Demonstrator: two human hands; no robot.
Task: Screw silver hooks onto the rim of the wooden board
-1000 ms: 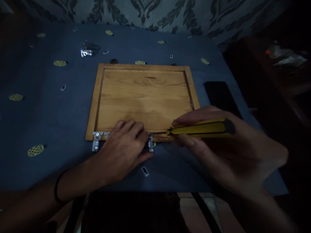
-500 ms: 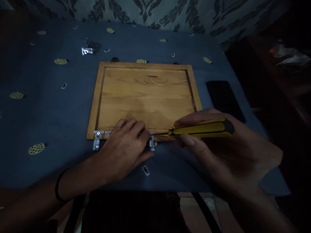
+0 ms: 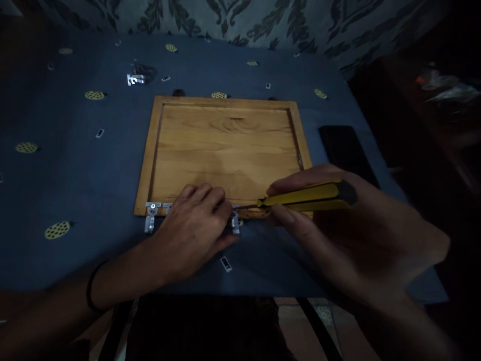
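A shallow wooden tray-like board with a raised rim (image 3: 147, 150) lies flat. Small silver metal clips sit along its near edge, including a left clip (image 3: 151, 216) with a screw in it and a right clip (image 3: 235, 222). Over that edge, my left hand (image 3: 195, 225) is closed, fingers curled, thumb and forefinger at the right clip; its grip is partly hidden. My right hand (image 3: 349, 235) pinches a yellow-and-black screwdriver (image 3: 300, 197) by its handle. The shaft points left and its tip meets the right clip, though the exact contact is too dark to make out.
A blue patterned cloth (image 3: 75, 185) covers the table. Loose metal clips (image 3: 136, 78) lie at the back left. A black phone-like slab (image 3: 349, 150) lies right of the board. Behind the table hangs patterned fabric (image 3: 225, 20); plastic wrapping (image 3: 451, 87) shows at far right.
The screwdriver handle has turned slightly and shifted a little left, as my right hand's grip rolled around it. My left hand and the board stay in place.
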